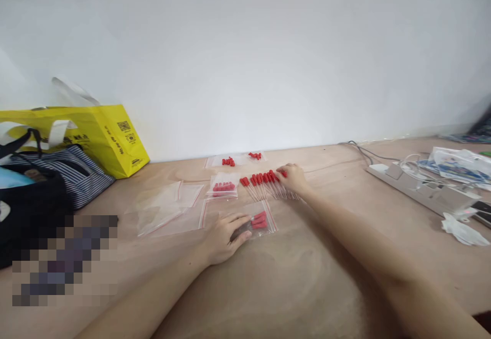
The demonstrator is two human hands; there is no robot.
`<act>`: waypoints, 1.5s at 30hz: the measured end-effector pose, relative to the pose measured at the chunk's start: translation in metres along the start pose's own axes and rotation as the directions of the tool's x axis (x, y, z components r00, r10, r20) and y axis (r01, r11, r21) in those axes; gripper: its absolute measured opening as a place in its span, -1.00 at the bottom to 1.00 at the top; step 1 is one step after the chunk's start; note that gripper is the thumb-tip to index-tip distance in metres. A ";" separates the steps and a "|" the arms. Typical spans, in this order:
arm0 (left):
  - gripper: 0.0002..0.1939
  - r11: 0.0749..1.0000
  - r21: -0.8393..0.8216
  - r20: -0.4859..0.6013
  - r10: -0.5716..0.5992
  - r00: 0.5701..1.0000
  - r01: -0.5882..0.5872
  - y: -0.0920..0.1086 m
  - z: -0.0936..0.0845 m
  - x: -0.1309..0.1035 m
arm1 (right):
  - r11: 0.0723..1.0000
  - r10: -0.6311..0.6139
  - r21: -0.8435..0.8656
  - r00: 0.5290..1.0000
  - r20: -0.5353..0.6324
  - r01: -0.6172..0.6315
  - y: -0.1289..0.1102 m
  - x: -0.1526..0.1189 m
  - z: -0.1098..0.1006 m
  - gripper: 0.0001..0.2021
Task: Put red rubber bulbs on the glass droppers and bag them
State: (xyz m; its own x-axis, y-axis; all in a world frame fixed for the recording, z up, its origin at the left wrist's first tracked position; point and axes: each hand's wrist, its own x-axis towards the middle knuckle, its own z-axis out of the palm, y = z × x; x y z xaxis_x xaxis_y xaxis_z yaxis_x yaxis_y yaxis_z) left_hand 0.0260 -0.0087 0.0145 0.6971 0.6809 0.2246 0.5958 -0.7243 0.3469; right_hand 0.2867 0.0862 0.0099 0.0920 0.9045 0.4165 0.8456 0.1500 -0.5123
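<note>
My left hand (226, 234) lies on a clear zip bag (271, 221) with a few red-topped droppers inside, its fingers stretched out and the thumb apart. To the right, my right hand (293, 177) has its fingers closed at the red bulb of a dropper, at the end of a row of glass droppers (264, 179) with red rubber bulbs. The grip itself is partly hidden. Another zip bag (223, 188), filled with red-topped droppers, sits between my hands and the wall. Flat zip bags (169, 211) overlap on the left.
By the wall lie more bags holding red-topped droppers (229, 161). A yellow bag (115, 139), a striped pouch (86, 175) and a black bag (34, 211) stand left. At right are a power strip (402, 185) with cables and a crumpled tissue (462, 230).
</note>
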 end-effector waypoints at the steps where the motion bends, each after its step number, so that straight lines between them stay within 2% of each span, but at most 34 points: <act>1: -0.63 1.000 -0.027 -0.006 0.013 1.000 -0.013 0.000 -0.001 -0.001 | 0.996 0.023 -0.088 0.999 -0.025 -0.025 0.000 0.008 0.003 -0.74; 3: -0.65 0.996 -0.081 -0.013 0.022 1.000 -0.023 0.000 -0.003 -0.002 | 0.967 0.048 -0.248 0.998 -0.049 -0.059 -0.001 0.020 0.012 -0.68; 5: -0.66 0.991 -0.127 -0.008 0.027 1.000 -0.028 -0.002 -0.006 -0.005 | 0.940 0.047 -0.336 0.998 -0.038 -0.057 -0.004 0.026 0.021 -0.67; 9: -0.66 0.990 -0.131 0.051 0.053 0.997 -0.046 -0.005 -0.009 -0.011 | 0.945 0.046 -0.320 0.997 -0.061 -0.064 -0.010 0.026 0.030 -0.72; 12: -0.55 0.995 -0.096 0.126 0.020 0.992 -0.008 -0.003 -0.010 -0.013 | 0.971 0.109 -0.196 0.985 -0.138 -0.135 -0.013 0.024 0.025 -0.76; 14: -0.49 0.997 -0.078 0.169 0.009 0.986 0.004 -0.001 -0.009 -0.013 | 0.987 0.160 0.008 0.973 -0.166 -0.161 -0.013 0.021 0.016 -0.77; 17: -0.48 0.998 -0.052 0.223 0.031 0.974 -0.020 -0.001 -0.009 -0.012 | 0.940 0.178 0.317 0.974 -0.139 -0.127 -0.010 0.011 -0.002 -0.76; 20: -0.49 0.998 -0.032 0.237 0.062 0.969 -0.056 -0.003 -0.007 -0.010 | 0.834 0.204 0.542 0.970 -0.131 -0.102 -0.005 -0.012 -0.016 -0.73; 22: -0.50 0.997 -0.026 0.224 0.081 0.971 -0.077 -0.004 -0.006 -0.009 | 0.686 0.279 0.718 0.955 -0.105 -0.121 -0.004 -0.031 -0.019 -0.72; 24: -0.50 0.996 -0.023 0.211 0.088 0.974 -0.085 -0.005 -0.005 -0.009 | 0.538 0.374 0.821 0.927 -0.031 -0.190 -0.005 -0.048 -0.015 -0.71; 28: -0.49 0.996 -0.041 0.207 0.091 0.974 -0.084 -0.003 -0.006 -0.009 | 0.305 0.493 0.900 0.860 0.131 -0.312 -0.011 -0.065 0.001 -0.74; 32: -0.46 0.997 -0.065 0.225 0.055 0.973 -0.042 0.002 -0.009 -0.010 | 0.197 0.460 0.904 0.850 0.256 -0.379 -0.019 -0.069 0.009 -0.77; 35: -0.41 0.995 -0.097 0.233 0.045 0.972 -0.023 0.005 -0.010 -0.011 | 0.238 0.358 0.878 0.878 0.319 -0.416 -0.024 -0.076 0.010 -0.76; 39: -0.40 0.991 -0.128 0.222 0.071 0.972 -0.043 0.007 -0.008 -0.011 | 0.470 0.129 0.815 0.939 0.317 -0.340 -0.029 -0.086 0.010 -0.74; 42: -0.40 0.990 -0.131 0.218 0.082 0.973 -0.054 0.005 -0.006 -0.011 | 0.690 -0.017 0.700 0.964 0.266 -0.181 -0.031 -0.091 0.009 -0.76; 45: -0.41 0.991 -0.120 0.218 0.092 0.972 -0.067 0.004 -0.004 -0.011 | 0.875 -0.180 0.480 0.965 0.190 0.069 -0.033 -0.094 0.005 -0.78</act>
State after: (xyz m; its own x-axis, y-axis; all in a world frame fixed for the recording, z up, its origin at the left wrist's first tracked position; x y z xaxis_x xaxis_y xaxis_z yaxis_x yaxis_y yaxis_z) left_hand 0.0191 -0.0188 0.0176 0.8192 0.5712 0.0520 0.4955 -0.7505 0.4373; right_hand 0.2474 -0.0020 -0.0164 -0.1636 0.9217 0.3518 0.4936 0.3853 -0.7797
